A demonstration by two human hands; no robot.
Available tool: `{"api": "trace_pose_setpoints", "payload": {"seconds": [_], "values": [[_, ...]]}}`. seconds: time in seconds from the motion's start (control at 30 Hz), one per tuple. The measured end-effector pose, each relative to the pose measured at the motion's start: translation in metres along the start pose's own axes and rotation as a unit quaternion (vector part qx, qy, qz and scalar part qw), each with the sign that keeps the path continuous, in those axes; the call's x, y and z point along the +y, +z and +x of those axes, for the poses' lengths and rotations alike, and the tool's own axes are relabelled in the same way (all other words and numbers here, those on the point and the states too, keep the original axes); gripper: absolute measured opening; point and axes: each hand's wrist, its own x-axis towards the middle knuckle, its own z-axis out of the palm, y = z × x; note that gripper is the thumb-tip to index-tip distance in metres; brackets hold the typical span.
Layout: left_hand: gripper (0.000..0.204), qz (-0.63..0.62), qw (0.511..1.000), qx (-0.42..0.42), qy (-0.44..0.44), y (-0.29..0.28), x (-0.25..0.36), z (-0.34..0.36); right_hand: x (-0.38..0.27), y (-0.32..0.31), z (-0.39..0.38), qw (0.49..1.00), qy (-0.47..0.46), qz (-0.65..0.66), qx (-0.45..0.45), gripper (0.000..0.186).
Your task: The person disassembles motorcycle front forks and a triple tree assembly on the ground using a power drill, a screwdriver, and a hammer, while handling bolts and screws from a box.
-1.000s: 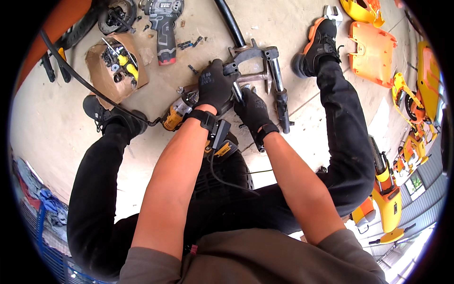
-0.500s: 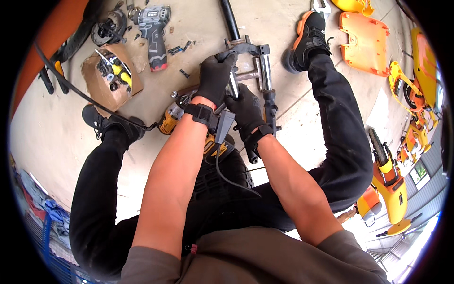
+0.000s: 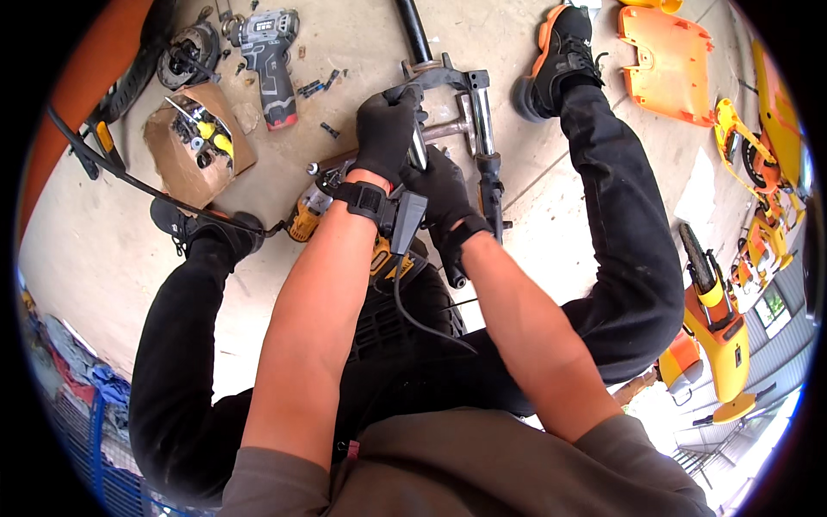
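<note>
A front suspension fork (image 3: pixel 483 121) with a long black steerer tube (image 3: pixel 413 30) lies on the floor between my legs. My left hand (image 3: pixel 385 133), in a black glove, is closed round the upper end of its left leg, just under the crown. Below it my right hand (image 3: pixel 439 185), also gloved, grips the same leg lower down, with bare shiny tube (image 3: pixel 418 148) showing between the two. The fork's right leg is free of both hands. A yellow-and-black power tool (image 3: pixel 306 215) lies beneath my left wrist, partly hidden by it.
To the left are a grey cordless impact driver (image 3: pixel 270 65), several dark bolts (image 3: pixel 320 84) and an open cardboard box (image 3: pixel 194 164) of small parts. A black cable (image 3: pixel 138 179) runs past my left foot. At the right lie an orange plastic panel (image 3: pixel 666 65) and yellow vehicle parts (image 3: pixel 722 345).
Both hands keep their hold on the fork leg and sit slightly further left in the picture. The view has shifted a little; the floor items look otherwise unchanged.
</note>
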Motion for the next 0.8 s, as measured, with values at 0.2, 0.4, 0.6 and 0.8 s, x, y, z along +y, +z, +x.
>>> {"api": "trace_pose_setpoints", "payload": {"seconds": [0.2, 0.4, 0.6, 0.8], "values": [[0.036, 0.012, 0.999, -0.037, 0.003, -0.014, -0.009, 0.007, 0.004, 0.003, 0.008, 0.997, 0.054, -0.015, -0.057, 0.027], [0.036, -0.026, 0.995, -0.094, -0.005, -0.016, 0.012, 0.002, -0.007, -0.039, 0.014, 0.937, 0.118, 0.195, -0.264, 0.034], [0.034, -0.009, 0.995, -0.085, -0.054, -0.017, 0.019, -0.002, -0.007, -0.053, -0.003, 0.934, 0.154, 0.096, -0.307, 0.045], [0.036, -0.055, 0.992, -0.088, -0.077, -0.016, 0.018, 0.002, 0.008, -0.055, -0.044, 0.812, 0.319, 0.447, -0.195, 0.067]]}}
